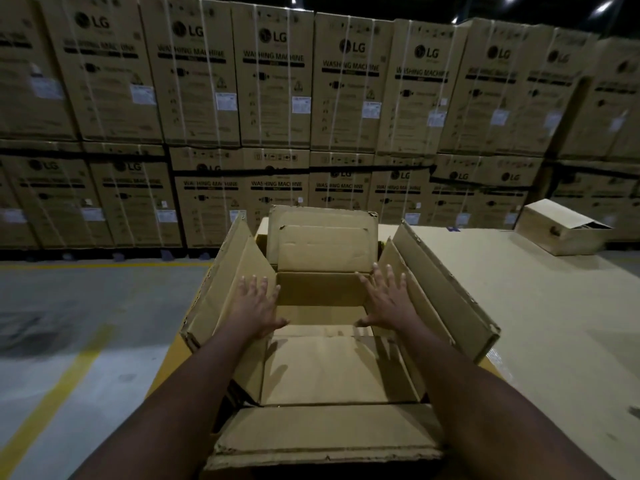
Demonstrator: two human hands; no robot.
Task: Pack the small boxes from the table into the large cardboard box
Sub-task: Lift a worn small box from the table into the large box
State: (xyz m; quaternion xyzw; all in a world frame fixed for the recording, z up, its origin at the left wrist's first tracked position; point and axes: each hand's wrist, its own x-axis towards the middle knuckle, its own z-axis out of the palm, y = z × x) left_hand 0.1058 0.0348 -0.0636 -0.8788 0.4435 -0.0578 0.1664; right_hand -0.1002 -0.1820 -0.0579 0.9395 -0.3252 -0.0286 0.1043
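A large cardboard box (322, 299) stands open in front of me on a cardboard-covered table (519, 306), its four flaps spread outward. My left hand (258, 306) lies flat with spread fingers against the left flap. My right hand (386, 299) lies flat with spread fingers against the right flap. Neither hand holds anything. The box's inside shows only bare cardboard. One small cardboard box (561, 228) with a loose lid sits at the table's far right corner.
A wall of stacked washing-machine cartons (277, 98) fills the background. Left of the table is grey concrete floor (86, 323) with yellow painted lines. The table stretches to the right of the large box.
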